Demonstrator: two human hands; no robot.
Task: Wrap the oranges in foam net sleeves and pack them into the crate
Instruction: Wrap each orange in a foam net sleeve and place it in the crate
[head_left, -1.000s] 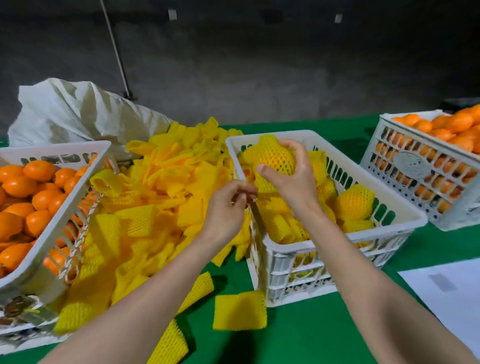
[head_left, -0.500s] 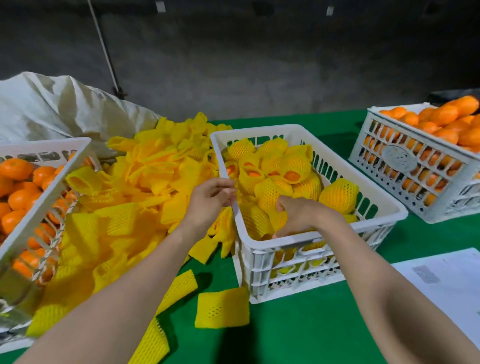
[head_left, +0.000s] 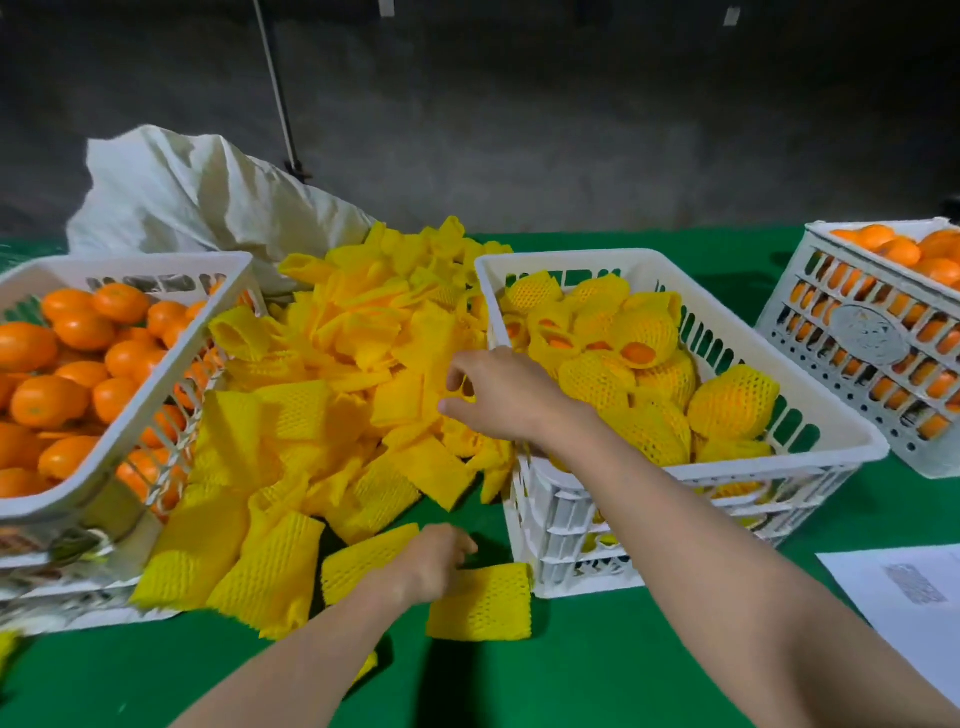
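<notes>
My left hand (head_left: 434, 564) is low at the front, its fingers curled onto the top edge of a loose yellow foam sleeve (head_left: 483, 605) lying on the green cloth. My right hand (head_left: 498, 395) hovers over the right side of the big pile of yellow foam sleeves (head_left: 337, 395), fingers loosely curled and holding nothing that I can see. Right of it stands the white packing crate (head_left: 779, 395), with several sleeved oranges (head_left: 732, 400) inside. Bare oranges (head_left: 49, 400) fill a white crate (head_left: 130, 431) on the left.
A second white crate of bare oranges (head_left: 878, 338) stands at the far right. A white sack (head_left: 208, 202) lies behind the sleeve pile. A printed paper sheet (head_left: 909, 597) lies at the front right on the green tablecloth (head_left: 597, 665).
My right hand has left the packing crate and moved left over the sleeve pile. My left hand has dropped from the pile to the loose sleeve at the front.
</notes>
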